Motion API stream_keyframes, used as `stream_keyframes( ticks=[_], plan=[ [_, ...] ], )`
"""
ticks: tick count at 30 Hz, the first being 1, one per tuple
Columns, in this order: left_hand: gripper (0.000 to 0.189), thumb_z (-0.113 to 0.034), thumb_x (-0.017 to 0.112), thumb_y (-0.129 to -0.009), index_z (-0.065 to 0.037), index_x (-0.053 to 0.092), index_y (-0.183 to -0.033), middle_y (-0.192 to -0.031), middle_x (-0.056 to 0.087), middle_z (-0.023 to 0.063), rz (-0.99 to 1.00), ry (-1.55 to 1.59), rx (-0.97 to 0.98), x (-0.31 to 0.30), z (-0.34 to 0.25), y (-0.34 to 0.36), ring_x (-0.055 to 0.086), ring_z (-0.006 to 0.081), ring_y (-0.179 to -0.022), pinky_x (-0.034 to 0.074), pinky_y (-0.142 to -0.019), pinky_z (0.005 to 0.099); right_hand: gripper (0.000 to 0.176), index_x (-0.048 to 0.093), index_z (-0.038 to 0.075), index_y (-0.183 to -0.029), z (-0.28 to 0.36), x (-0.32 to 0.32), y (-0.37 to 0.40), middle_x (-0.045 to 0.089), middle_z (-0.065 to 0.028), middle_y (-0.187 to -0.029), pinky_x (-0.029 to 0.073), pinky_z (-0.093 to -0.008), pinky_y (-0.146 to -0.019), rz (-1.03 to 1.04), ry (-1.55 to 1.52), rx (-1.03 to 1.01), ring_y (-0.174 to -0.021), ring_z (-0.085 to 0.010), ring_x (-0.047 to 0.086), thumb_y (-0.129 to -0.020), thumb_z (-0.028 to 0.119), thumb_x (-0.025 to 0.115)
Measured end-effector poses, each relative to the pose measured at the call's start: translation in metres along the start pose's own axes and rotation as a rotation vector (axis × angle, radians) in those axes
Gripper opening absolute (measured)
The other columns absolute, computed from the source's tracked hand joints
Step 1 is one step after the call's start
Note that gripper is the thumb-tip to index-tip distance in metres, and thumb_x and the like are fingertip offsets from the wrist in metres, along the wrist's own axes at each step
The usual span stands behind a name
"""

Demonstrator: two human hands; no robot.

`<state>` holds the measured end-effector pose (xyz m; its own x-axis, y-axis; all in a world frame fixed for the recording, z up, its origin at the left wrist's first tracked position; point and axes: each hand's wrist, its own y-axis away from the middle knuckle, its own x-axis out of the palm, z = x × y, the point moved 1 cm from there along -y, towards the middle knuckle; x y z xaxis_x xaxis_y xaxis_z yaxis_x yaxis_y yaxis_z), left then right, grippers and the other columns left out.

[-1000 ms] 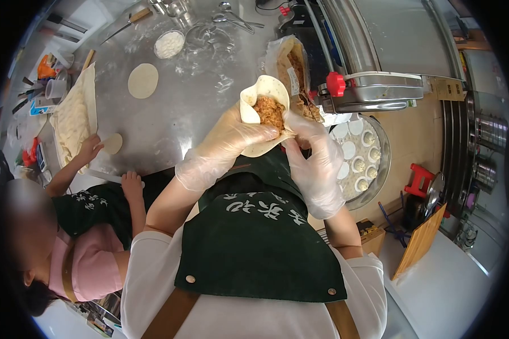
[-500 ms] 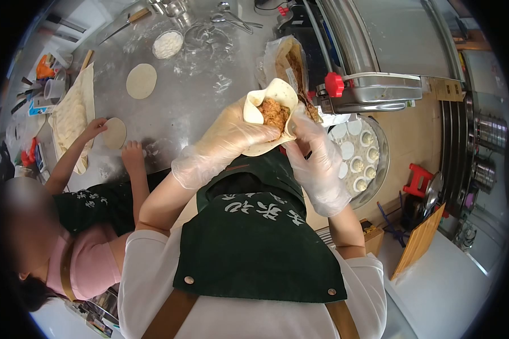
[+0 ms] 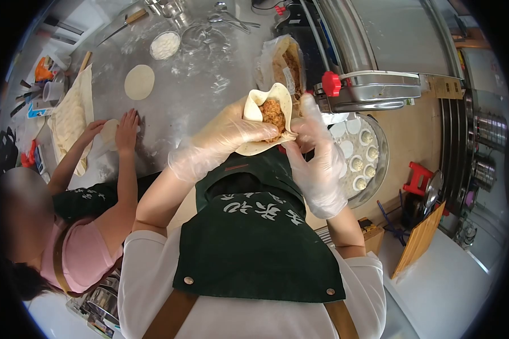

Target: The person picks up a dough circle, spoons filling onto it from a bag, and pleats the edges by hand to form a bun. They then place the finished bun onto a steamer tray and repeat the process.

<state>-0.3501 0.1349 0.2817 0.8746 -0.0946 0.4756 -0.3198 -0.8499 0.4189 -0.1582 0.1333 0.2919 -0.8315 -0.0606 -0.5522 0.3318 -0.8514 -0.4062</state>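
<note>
Movement, half a second on: co-worker's right hand (image 3: 128,130) had come up onto a pale dough disc (image 3: 109,134); one finger of the wearer's gloved right hand (image 3: 319,161) had risen to point upward.
Dough wrapper (image 3: 256,148): held above the near edge of the steel table (image 3: 181,104), in front of the apron (image 3: 260,254); sides turned up like a cup, gathered folds at its right edge.
Filling (image 3: 273,116): reddish brown, crumbly; heaped inside the wrapper, showing at the top.
Left glove: left hand (image 3: 229,129) curled about the wrapper from the left, clamped on it; thumb laid over the filling.
Right glove: thumb and fingertips together on the gathered edge, pinching it.
Bag (image 3: 288,68): clear plastic, brown contents; lay just beyond the wrapper, near a red knob (image 3: 331,83).
Round pan (image 3: 384,155): right of the right hand; white paper discs inside, several bearing small pale pieces.
Table, farther off: second dough disc (image 3: 139,82), flat; bowl (image 3: 165,45) of white matter beyond it; spoons (image 3: 230,22) near the far edge.
Co-worker's left hand (image 3: 94,130): at the left edge of the nearer disc.
</note>
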Motion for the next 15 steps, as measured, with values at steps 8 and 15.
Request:
stream_keyframes(
  ticks=[8, 15],
  plan=[
    [0.050, -0.007, 0.074, -0.086, 0.000, 0.052, -0.131, -0.118, 0.063, 0.0064, -0.045, -0.055, -0.019, 0.007, -0.005, -0.004, 0.063, 0.0131, -0.107, 0.049, -0.097, 0.0285, 0.042, 0.064, 0.004, -0.116, -0.011, 0.002, 0.006, 0.066, -0.0095, -0.084, 0.052, -0.0302, -0.057, 0.047, 0.079, -0.094, -0.062, -0.0195, 0.065, -0.077, -0.002, 0.077],
    [0.053, -0.005, 0.074, -0.085, -0.001, 0.053, -0.133, -0.121, 0.063, 0.0067, -0.021, -0.133, -0.057, 0.007, -0.006, -0.010, 0.062, 0.0133, -0.111, 0.050, -0.098, 0.0287, 0.037, 0.067, 0.003, -0.116, -0.005, -0.001, 0.005, 0.069, -0.0098, -0.084, 0.053, -0.0273, -0.063, 0.088, -0.148, 0.402, -0.065, -0.0178, 0.067, -0.080, 0.000, 0.077]
  ],
)
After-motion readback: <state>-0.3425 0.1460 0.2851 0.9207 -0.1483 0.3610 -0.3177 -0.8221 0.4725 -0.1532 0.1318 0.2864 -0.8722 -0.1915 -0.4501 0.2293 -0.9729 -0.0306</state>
